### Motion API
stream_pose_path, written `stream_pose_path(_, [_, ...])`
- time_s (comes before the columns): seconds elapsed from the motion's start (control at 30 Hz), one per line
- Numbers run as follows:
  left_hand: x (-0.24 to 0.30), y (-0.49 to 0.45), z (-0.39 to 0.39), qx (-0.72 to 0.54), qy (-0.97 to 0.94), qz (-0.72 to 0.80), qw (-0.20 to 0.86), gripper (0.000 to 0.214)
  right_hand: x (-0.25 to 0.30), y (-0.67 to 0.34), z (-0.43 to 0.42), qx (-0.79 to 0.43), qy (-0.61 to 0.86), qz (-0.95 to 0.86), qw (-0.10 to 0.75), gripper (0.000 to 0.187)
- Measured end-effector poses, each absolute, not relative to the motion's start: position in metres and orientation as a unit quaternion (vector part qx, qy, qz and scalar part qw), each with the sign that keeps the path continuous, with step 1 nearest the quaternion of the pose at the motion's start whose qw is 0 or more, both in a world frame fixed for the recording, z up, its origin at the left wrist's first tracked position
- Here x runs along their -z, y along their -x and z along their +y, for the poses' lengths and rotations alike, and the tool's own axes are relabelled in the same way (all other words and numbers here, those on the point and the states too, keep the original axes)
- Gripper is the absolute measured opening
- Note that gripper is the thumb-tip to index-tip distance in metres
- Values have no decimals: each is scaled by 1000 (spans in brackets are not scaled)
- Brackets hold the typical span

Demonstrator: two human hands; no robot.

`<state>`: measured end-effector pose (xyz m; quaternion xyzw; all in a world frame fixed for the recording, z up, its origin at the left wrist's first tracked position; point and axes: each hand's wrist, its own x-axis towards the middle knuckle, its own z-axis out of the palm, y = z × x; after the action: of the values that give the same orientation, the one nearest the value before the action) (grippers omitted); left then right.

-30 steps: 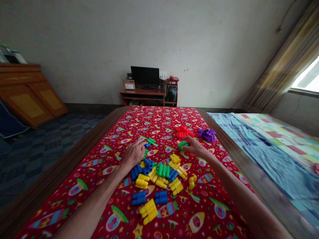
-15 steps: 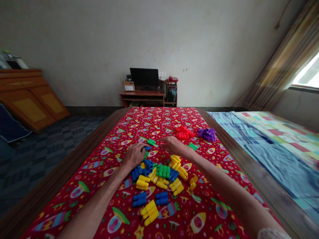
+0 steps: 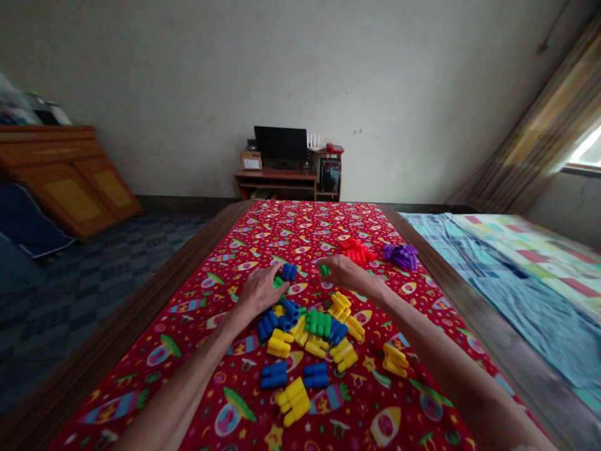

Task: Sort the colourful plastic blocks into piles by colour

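My left hand (image 3: 263, 287) reaches over the far left of a pile of plastic building blocks. Its fingers and thumb curl about a blue block (image 3: 290, 272), with a green block (image 3: 280, 284) beside the thumb. Across from it, my right hand (image 3: 346, 270) pinches a small green block (image 3: 325, 270) at its fingertips. Between my forearms lie several yellow, blue and green blocks, including a wide green block (image 3: 318, 324) and a yellow block (image 3: 293, 401) near me. Another yellow block (image 3: 395, 360) rests beside my right forearm.
Red blocks (image 3: 357, 250) and purple blocks (image 3: 400, 257) form two heaps beyond my right hand. A red patterned cloth (image 3: 197, 369) covers the table. Farther off stand a desk with a monitor (image 3: 280, 147), a wooden cabinet (image 3: 70, 181) and a bed (image 3: 516, 282).
The green block that lay beyond my left hand has left its spot, and my right hand now holds a green block. The yellow block by my right forearm lies farther right and closer.
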<state>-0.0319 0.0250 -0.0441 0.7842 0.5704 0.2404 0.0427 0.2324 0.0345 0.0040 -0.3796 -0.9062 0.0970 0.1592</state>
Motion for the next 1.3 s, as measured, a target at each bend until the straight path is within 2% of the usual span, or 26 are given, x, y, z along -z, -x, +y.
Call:
stream_pose_path(0.13, [31, 35, 24, -156, -816, 550, 87, 62, -6, -282, 9, -45, 473, -865, 164, 40])
stream_pose_path(0.4, [26, 26, 19, -144, -814, 561, 55, 45, -7, -339, -14, 22, 596, -798, 86, 34])
stream_pose_path(0.57, [24, 41, 27, -159, -797, 566, 138, 44, -6, -344, -14, -7, 609, -793, 8, 28])
stream_pose_path(0.67, [25, 59, 33, -156, -803, 549, 171, 40, -9, -338, -15, -25, 603, -798, 5, 34])
stream_pose_path(0.77, [28, 71, 35, -148, -805, 545, 182, 40, -17, -332, -19, -7, 612, -790, 5, 31])
stream_pose_path(0.9, [28, 68, 33, -151, -791, 560, 193, 38, -26, -315, -26, 13, 585, -810, 45, 24])
stream_pose_path(0.97, [23, 58, 30, -192, -781, 556, 209, 36, -26, -302, -31, -9, 545, -835, 79, 23])
stream_pose_path(1.1, [10, 25, 17, -328, -755, 505, 261, 44, -17, -271, -45, -62, 450, -864, 218, 26])
stream_pose_path(1.2, [3, -4, -2, -369, -749, 470, 286, 43, -7, -252, -50, -137, 402, -849, 313, 33])
stream_pose_path(1.3, [0, -26, -19, -362, -765, 453, 282, 36, 0, -242, -46, -229, 401, -833, 304, 29])
